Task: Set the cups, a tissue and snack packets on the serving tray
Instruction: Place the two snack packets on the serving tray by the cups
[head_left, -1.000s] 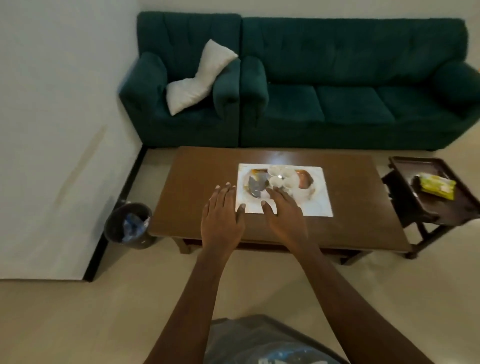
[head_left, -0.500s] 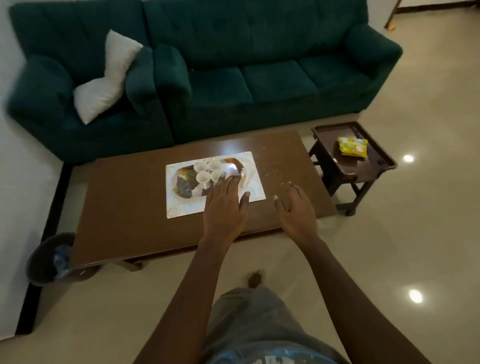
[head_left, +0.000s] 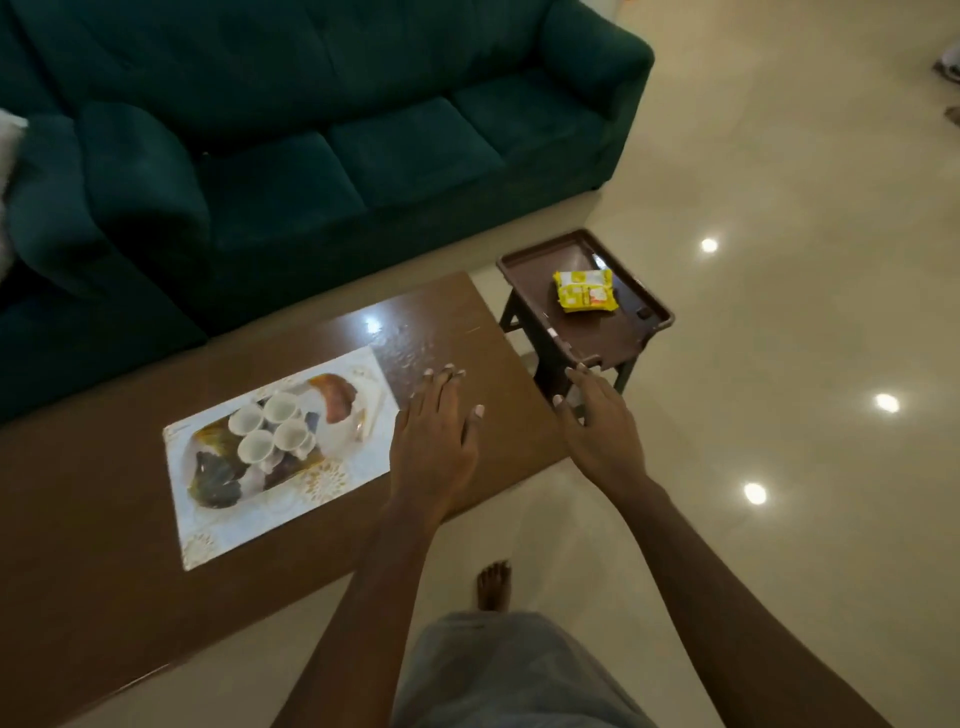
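A white patterned serving tray (head_left: 332, 483) lies on the brown coffee table (head_left: 104, 519). Several small white cups (head_left: 270, 428) stand clustered on it. A yellow snack packet (head_left: 584, 291) lies on a small dark side table (head_left: 587, 338) to the right. My left hand (head_left: 434, 436) hovers open over the coffee table just right of the tray, holding nothing. My right hand (head_left: 597, 426) is open past the table's right end, near the side table's front edge, also holding nothing. I see no tissue.
A dark green sofa (head_left: 363, 130) runs along the far side of the coffee table. Glossy beige floor (head_left: 779, 519) spreads to the right. My bare foot (head_left: 493, 587) stands on the floor beside the coffee table's near edge.
My view has swung right. Both hands have moved rightward away from the tray, the left from its edge to the bare table, the right toward the side table.
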